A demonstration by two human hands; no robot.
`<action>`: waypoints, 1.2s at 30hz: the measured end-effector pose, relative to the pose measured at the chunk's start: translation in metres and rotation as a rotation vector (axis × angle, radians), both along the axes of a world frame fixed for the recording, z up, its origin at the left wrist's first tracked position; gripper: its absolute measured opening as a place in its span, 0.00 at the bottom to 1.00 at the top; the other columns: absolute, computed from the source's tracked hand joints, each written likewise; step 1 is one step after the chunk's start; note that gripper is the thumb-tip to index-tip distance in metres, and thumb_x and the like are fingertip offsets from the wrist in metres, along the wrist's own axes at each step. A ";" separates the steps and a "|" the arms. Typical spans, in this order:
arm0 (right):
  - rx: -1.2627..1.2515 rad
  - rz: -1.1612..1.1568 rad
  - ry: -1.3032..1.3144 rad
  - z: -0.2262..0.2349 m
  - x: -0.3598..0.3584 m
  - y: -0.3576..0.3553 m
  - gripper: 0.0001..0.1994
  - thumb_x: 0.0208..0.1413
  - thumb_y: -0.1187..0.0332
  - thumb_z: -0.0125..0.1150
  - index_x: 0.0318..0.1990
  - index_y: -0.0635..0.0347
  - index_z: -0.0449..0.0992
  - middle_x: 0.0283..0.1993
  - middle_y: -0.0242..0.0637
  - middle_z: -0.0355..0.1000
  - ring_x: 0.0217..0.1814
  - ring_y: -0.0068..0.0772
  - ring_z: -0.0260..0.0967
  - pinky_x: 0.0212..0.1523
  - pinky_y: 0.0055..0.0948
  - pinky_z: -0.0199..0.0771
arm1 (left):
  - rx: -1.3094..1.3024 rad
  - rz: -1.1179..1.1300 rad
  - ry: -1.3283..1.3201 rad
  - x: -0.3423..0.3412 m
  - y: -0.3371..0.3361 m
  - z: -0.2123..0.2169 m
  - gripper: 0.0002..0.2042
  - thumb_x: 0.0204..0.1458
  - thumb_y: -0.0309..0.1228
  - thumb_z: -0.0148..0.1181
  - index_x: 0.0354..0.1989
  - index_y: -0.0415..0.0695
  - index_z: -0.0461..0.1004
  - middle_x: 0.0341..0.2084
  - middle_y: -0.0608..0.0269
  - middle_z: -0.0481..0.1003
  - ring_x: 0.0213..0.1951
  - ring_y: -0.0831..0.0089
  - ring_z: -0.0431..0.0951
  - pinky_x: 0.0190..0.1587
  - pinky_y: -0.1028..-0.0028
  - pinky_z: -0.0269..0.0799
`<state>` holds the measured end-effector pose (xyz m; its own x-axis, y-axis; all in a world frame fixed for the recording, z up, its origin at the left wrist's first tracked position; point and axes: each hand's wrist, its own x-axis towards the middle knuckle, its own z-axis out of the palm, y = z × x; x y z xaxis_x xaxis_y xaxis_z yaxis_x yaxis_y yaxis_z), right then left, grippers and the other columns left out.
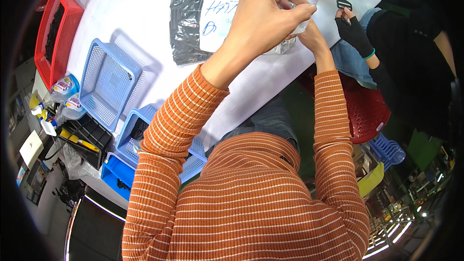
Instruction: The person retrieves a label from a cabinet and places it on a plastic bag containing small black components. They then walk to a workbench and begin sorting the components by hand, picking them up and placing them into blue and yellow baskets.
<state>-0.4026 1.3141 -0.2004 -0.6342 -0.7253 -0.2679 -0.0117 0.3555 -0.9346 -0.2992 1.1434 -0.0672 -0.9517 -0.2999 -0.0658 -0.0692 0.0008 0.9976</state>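
Observation:
My left hand [268, 18] is raised over the table, thumb and fingers pinched on a piece of clear plastic [302, 27] whose exact kind I cannot make out. Close behind it is my right hand [312, 37]; its fingers are mostly hidden by the left hand and the plastic. Beneath my hands lies a large clear bag [186, 24] packed with dark pieces. A white paper label [211, 38] with blue handwriting shows on the bag, partly covered by my left wrist.
Across the corner, a co-worker's black-gloved hand [355, 34] holds a small black buckle [344, 4]. To the left stand a red basket [72, 19], a pale blue basket [87, 70], blue bins [126, 137], spray bottles [72, 106] and a black crate [96, 130]. A red stool [365, 111] is at right.

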 end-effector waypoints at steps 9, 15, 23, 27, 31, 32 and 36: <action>-0.055 -0.120 -0.014 0.025 0.011 0.014 0.10 0.57 0.74 0.48 0.46 0.65 0.69 0.43 0.38 0.71 0.44 0.32 0.73 0.34 0.26 0.81 | -0.049 0.002 0.129 -0.017 0.014 0.011 0.09 0.43 0.30 0.60 0.22 0.35 0.75 0.28 0.57 0.73 0.28 0.71 0.73 0.34 0.74 0.69; -0.114 -0.242 -0.150 0.033 0.020 0.026 0.09 0.57 0.73 0.48 0.44 0.62 0.69 0.45 0.38 0.70 0.45 0.32 0.73 0.31 0.25 0.81 | -0.061 -0.066 0.028 -0.019 0.012 0.034 0.10 0.42 0.31 0.60 0.22 0.35 0.75 0.27 0.57 0.72 0.28 0.69 0.74 0.33 0.73 0.69; -0.096 -0.238 -0.060 0.038 0.021 0.032 0.05 0.58 0.73 0.50 0.40 0.60 0.68 0.41 0.33 0.69 0.36 0.18 0.68 0.21 0.15 0.64 | -0.104 -0.034 0.140 -0.013 0.006 0.037 0.08 0.44 0.29 0.59 0.22 0.36 0.75 0.29 0.58 0.72 0.28 0.73 0.73 0.33 0.75 0.68; -0.201 -0.296 -0.037 0.039 0.029 0.028 0.04 0.57 0.74 0.52 0.39 0.60 0.67 0.33 0.29 0.65 0.31 0.16 0.65 0.22 0.15 0.62 | -0.104 -0.018 0.124 -0.009 0.007 0.048 0.08 0.44 0.29 0.59 0.22 0.36 0.75 0.28 0.58 0.72 0.29 0.73 0.72 0.34 0.75 0.67; -0.354 -0.319 -0.004 0.037 0.031 0.031 0.04 0.58 0.73 0.50 0.40 0.59 0.68 0.31 0.28 0.62 0.27 0.14 0.58 0.23 0.12 0.55 | -0.155 0.044 0.332 -0.004 0.013 0.048 0.09 0.44 0.31 0.59 0.22 0.37 0.74 0.26 0.58 0.71 0.30 0.71 0.71 0.34 0.73 0.66; -0.375 -0.340 0.002 0.043 0.031 0.033 0.04 0.58 0.73 0.50 0.40 0.59 0.68 0.32 0.28 0.63 0.27 0.13 0.57 0.23 0.12 0.54 | -0.145 0.051 0.369 -0.005 0.014 0.051 0.09 0.44 0.31 0.58 0.21 0.37 0.74 0.26 0.58 0.71 0.30 0.71 0.71 0.34 0.73 0.66; -0.343 -0.286 0.082 0.066 0.022 0.038 0.05 0.55 0.73 0.51 0.39 0.59 0.70 0.37 0.28 0.70 0.28 0.11 0.55 0.25 0.10 0.50 | -0.276 0.070 0.411 -0.008 0.014 0.065 0.10 0.45 0.32 0.58 0.21 0.37 0.74 0.24 0.56 0.72 0.30 0.69 0.71 0.35 0.72 0.65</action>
<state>-0.3806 1.3521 -0.1348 -0.8310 -0.5560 0.0170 -0.0371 0.0249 -0.9990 -0.3072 1.1573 -0.0019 -0.8593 -0.3172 0.4013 0.3204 0.2778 0.9056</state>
